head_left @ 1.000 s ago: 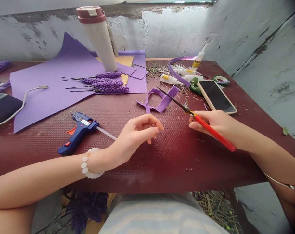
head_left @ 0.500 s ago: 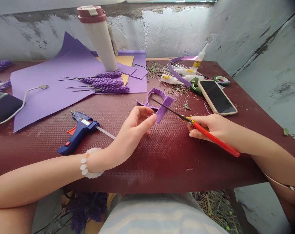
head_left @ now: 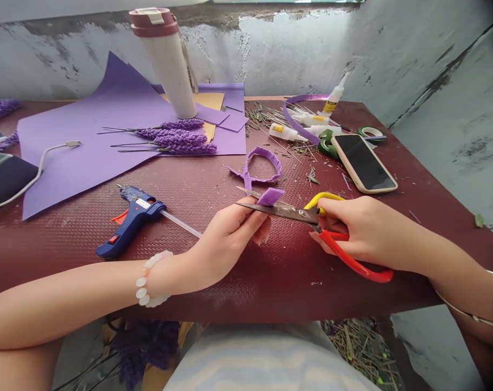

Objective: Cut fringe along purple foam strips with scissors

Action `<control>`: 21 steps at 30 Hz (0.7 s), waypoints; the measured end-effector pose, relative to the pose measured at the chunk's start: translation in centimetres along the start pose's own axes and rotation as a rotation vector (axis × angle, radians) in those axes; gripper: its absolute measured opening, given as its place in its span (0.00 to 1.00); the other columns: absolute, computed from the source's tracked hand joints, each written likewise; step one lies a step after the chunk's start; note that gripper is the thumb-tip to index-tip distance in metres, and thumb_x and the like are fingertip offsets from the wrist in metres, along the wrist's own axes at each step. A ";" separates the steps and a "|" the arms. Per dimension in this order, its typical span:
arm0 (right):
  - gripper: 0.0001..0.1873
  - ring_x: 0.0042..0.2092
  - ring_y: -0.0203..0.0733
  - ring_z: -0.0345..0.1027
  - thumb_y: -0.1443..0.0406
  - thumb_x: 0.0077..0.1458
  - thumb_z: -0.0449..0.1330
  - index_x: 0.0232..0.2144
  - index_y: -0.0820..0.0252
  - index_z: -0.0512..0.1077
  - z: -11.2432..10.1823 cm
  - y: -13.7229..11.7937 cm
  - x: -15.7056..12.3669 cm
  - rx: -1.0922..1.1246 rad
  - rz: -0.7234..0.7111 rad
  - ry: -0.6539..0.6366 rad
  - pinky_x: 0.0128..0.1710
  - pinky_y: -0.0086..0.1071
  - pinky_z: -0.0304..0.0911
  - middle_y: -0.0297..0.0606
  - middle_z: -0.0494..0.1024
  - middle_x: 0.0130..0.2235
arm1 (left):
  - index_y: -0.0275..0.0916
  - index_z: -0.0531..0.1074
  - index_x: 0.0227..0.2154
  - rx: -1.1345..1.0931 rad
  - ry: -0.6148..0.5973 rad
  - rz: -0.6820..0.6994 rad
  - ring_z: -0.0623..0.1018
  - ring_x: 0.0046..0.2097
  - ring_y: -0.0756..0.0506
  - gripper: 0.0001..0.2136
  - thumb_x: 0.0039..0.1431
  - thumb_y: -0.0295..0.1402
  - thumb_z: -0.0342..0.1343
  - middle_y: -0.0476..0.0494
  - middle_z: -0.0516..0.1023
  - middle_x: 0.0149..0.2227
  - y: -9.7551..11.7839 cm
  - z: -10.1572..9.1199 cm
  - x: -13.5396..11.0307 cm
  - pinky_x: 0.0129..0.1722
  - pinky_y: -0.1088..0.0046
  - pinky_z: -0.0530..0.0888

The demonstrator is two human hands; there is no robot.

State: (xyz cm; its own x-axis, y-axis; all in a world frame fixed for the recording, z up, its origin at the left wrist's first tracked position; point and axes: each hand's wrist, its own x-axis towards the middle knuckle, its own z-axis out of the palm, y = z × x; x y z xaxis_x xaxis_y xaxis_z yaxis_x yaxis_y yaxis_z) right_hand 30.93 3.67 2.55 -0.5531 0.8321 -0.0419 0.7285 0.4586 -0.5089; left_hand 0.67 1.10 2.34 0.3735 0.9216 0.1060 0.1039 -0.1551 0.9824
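Observation:
My left hand (head_left: pixel 226 236) pinches a short purple foam strip (head_left: pixel 271 196) between thumb and fingers, its free end poking up past the thumb. My right hand (head_left: pixel 366 231) is wrapped round the scissors (head_left: pixel 301 213), which have one yellow and one red handle. Their blades point left, parted a little, with the strip between them close to my left fingertips. Just behind lies a curled, crinkled purple strip (head_left: pixel 266 178), looped on the table; its near end passes behind the blades and my left hand.
Left of my hand lies a blue glue gun (head_left: pixel 134 220). Behind are purple sheets (head_left: pixel 87 125), lavender stems (head_left: pixel 177 141) and a tumbler (head_left: pixel 165 65). A phone (head_left: pixel 364 163), glue bottles (head_left: pixel 285 132), green tape (head_left: pixel 328 144) and scattered wires are at the back right.
The scissors have turned and opened, their blades now on either side of the strip. My left hand has tilted the strip over and lowered it slightly toward me.

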 end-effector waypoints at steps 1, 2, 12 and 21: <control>0.16 0.26 0.49 0.67 0.45 0.65 0.68 0.40 0.47 0.74 0.0 0.2 0.0 0.002 0.001 -0.004 0.33 0.42 0.59 0.31 0.78 0.27 | 0.44 0.72 0.28 -0.007 0.005 -0.002 0.75 0.33 0.45 0.23 0.82 0.46 0.64 0.50 0.76 0.28 0.0 0.1 0.0 0.41 0.65 0.74; 0.15 0.27 0.49 0.68 0.46 0.64 0.68 0.41 0.47 0.76 0.1 0.4 -0.1 0.011 0.007 -0.012 0.33 0.43 0.59 0.32 0.79 0.28 | 0.44 0.72 0.28 -0.019 0.006 -0.008 0.74 0.33 0.46 0.23 0.82 0.46 0.64 0.50 0.75 0.28 0.0 0.1 -0.1 0.41 0.65 0.74; 0.20 0.29 0.44 0.60 0.48 0.68 0.68 0.32 0.47 0.67 -2.0 -1.2 0.5 0.246 0.098 -0.388 0.29 0.42 0.58 0.28 0.74 0.28 | 0.40 0.77 0.30 -0.253 -0.042 -0.138 0.73 0.25 0.50 0.23 0.78 0.50 0.71 0.47 0.84 0.28 0.5 0.3 -0.4 0.31 0.69 0.72; 0.24 0.31 0.43 0.53 0.47 0.67 0.68 0.30 0.48 0.62 -2.1 -1.0 1.1 0.232 0.128 -0.422 0.29 0.41 0.53 0.28 0.66 0.28 | 0.37 0.83 0.38 -0.411 -0.039 -0.244 0.72 0.22 0.52 0.24 0.71 0.55 0.79 0.48 0.85 0.27 0.1 0.1 -0.3 0.25 0.72 0.69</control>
State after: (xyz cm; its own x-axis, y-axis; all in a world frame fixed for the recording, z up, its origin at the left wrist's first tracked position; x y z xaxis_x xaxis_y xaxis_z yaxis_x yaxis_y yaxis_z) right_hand 30.49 4.80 4.83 -0.6156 0.6562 -0.4365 0.7185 0.2396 -0.6530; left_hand 0.69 0.80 2.43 0.4188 0.8982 -0.1337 -0.1773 0.2253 0.9580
